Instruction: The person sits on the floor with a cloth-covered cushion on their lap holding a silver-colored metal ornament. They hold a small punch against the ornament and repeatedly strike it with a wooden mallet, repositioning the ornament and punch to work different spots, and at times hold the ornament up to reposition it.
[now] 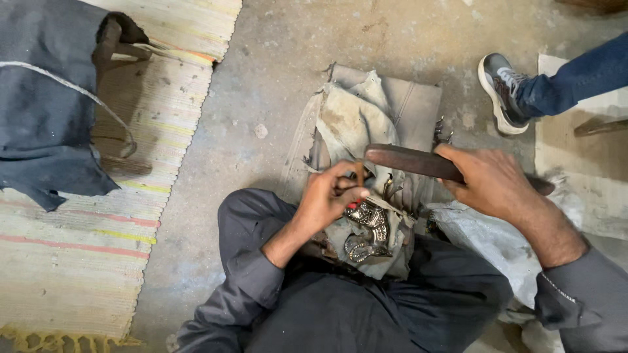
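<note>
Landmark: the grey block (pixel 418 108) standing on the concrete floor (pixel 275 65), draped with worn cloth (pixel 350 121).

Right hand (pixel 487 180) is gripping a dark wooden bat (pixel 409 160), fingers wrapped fully around its shaft. The bat is lying roughly level over the near edge of the block, its rounded end pointing toward the left hand.

Left hand (pixel 330 196) is pinching a small tool at the near edge of the block, thumb and fingertips narrowed tight on it. The tool is mostly hidden by the fingers; cannot tell its kind.

Just nearer than the block, an embossed silver metal piece (pixel 367 230) is lying on cloth in the lap, directly below the left hand. A spot of red is showing at its upper edge, beside the thumb.

A pale sack (pixel 484 238) is sitting near-right of the block, under the right forearm. Its contents are not visible.

Left of the block, well apart, a striped mat (pixel 163 117) is covering the floor, with dark blue fabric (pixel 46 98) and a brown strap (pixel 111 46) lying on it.

Far-right of the block, another person's grey shoe (pixel 500 91) and jeans leg (pixel 575 78) are showing.
</note>
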A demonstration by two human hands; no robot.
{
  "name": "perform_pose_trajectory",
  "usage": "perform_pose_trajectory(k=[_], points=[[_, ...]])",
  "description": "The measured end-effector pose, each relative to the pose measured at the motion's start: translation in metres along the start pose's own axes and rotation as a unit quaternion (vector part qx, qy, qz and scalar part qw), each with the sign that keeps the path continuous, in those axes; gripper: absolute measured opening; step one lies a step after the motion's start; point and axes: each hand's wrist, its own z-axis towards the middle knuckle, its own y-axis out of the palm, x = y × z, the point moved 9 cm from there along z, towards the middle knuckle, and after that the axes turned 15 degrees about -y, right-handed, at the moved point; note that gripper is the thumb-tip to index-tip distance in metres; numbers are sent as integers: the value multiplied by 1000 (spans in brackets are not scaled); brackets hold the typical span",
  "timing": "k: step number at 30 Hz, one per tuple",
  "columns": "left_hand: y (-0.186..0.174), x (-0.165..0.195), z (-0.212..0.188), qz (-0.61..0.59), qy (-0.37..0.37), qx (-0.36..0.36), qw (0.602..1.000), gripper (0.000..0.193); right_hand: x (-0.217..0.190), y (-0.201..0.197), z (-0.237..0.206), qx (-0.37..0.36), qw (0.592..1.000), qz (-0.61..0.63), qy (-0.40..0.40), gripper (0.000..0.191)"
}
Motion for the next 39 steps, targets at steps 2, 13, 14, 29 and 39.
perform_pose_trajectory(k=[2,13,14,29,39], points=[[5,4,6,104,12,-20,994,34,3,3,-3,0,1000,9,13,44],[12,7,15,180,-10,-60,982,42,12,6,-15,62,997,0,35,38],[13,8,15,182,-6,-59,981,41,5,-1,-14,93,995,-27,-5,44],[13,8,15,194,-21,-73,978,38,17,10,-19,67,997,-1,48,34],[15,12,15,194,10,-77,978,40,19,20,-19,42,998,6,41,32]])
